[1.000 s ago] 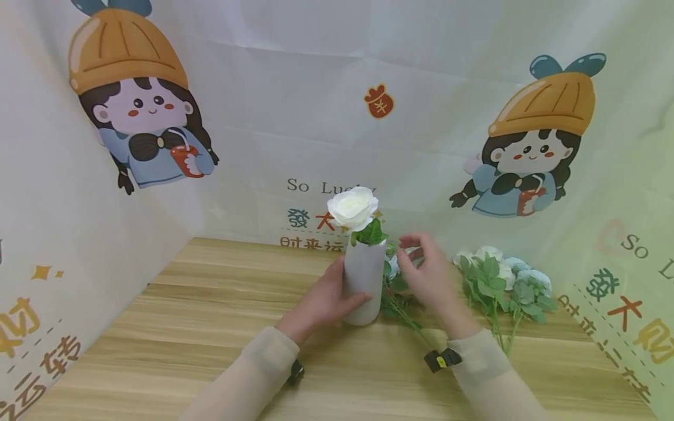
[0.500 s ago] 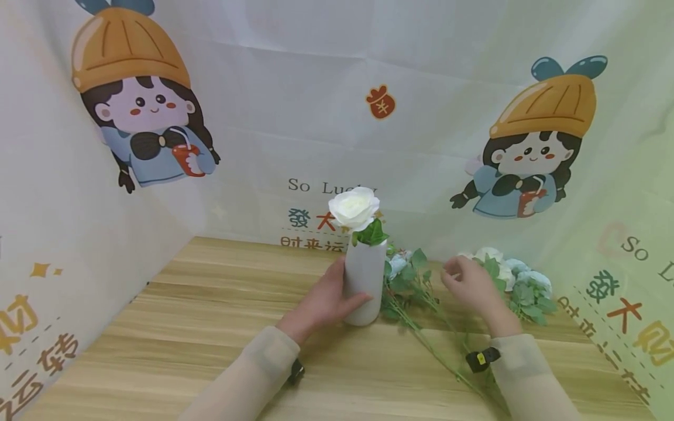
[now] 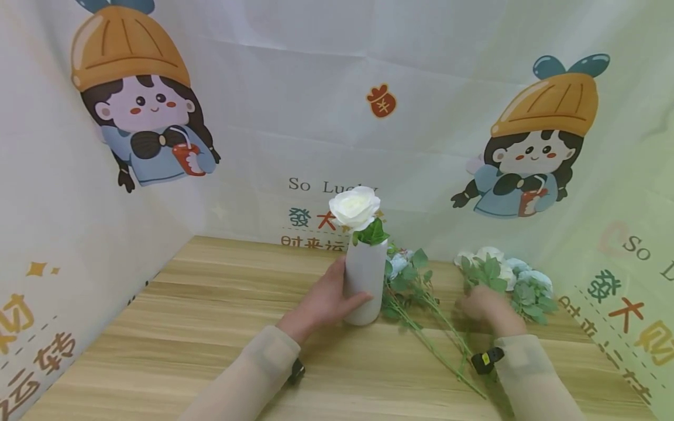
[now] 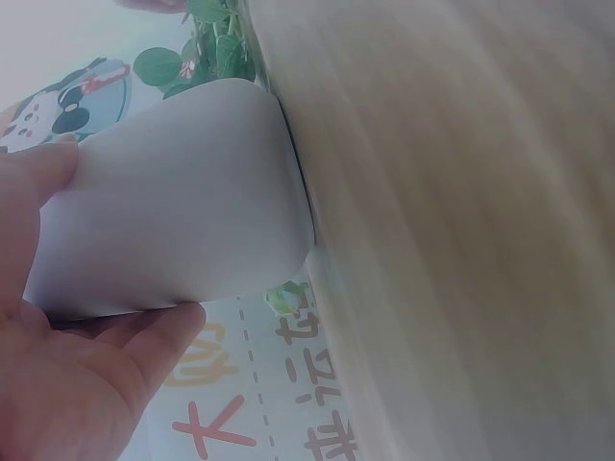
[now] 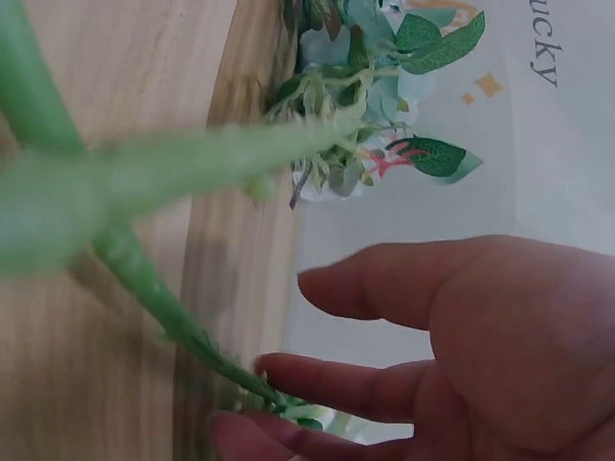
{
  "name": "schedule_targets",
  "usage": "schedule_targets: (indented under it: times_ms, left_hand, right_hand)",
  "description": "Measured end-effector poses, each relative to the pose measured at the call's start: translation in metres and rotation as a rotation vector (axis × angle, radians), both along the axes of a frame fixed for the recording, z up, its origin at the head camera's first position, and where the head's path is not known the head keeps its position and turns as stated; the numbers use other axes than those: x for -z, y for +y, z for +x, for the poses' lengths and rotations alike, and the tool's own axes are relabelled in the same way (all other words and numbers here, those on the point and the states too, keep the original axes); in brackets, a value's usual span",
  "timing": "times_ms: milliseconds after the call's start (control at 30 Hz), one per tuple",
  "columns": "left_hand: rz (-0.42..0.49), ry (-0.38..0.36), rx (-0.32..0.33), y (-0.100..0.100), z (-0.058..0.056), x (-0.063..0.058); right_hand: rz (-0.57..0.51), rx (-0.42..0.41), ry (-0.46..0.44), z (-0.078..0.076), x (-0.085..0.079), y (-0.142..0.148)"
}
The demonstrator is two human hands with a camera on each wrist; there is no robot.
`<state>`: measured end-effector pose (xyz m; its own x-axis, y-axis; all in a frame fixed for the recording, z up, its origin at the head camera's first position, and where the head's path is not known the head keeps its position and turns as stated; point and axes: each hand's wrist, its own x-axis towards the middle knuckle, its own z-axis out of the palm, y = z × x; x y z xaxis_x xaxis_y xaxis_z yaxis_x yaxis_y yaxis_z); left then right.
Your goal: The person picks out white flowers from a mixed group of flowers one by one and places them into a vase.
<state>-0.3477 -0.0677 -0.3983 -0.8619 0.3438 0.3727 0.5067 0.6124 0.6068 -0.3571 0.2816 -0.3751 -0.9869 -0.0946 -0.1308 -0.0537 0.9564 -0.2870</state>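
On a wood-grain table (image 3: 226, 362), before a pale cloth wall (image 3: 253, 99) printed with cartoon figures (image 3: 532, 175) and lettering (image 3: 299, 217), a white vase (image 3: 363, 280) stands upright. One white rose (image 3: 354, 207) is in it, the bloom and some green leaves (image 3: 371, 232) showing above the mouth. The left hand (image 3: 323, 301) grips the vase, thumb across its near side. Just right of the vase lie pale blue flowers (image 3: 398, 264), their stems slanting toward the near edge. Farther right, beside white flowers (image 3: 489, 253) and more blue flowers (image 3: 534, 283), the right hand (image 3: 487, 307) has thumb and fingers spread near a green stem (image 5: 159, 296); whether the fingertips touch it, I cannot tell.
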Motion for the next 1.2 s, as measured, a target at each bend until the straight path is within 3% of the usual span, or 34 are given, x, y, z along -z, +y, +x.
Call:
schedule_targets:
  times_ms: [133, 467, 800, 1200]
  left_hand:
    - [-0.001, -0.009, -0.01, 0.0007, 0.0006, -0.0006]
    - [0.01, -0.009, -0.001, 0.0003, 0.0015, -0.0013]
    - [0.008, -0.001, 0.004, 0.0006, 0.0002, -0.0013]
    - [0.011, -0.008, 0.002, 0.0012, 0.0016, -0.0032]
  right_hand:
    - [-0.039, -0.013, -0.003, 0.0014, 0.0028, -0.0017]
    - [-0.028, -0.043, 0.09, 0.0029, 0.0042, -0.0023]
    - [-0.056, 0.076, 0.045, 0.0042, 0.003, 0.0]
    - [-0.1, 0.102, 0.012, 0.0045, 0.005, 0.0008]
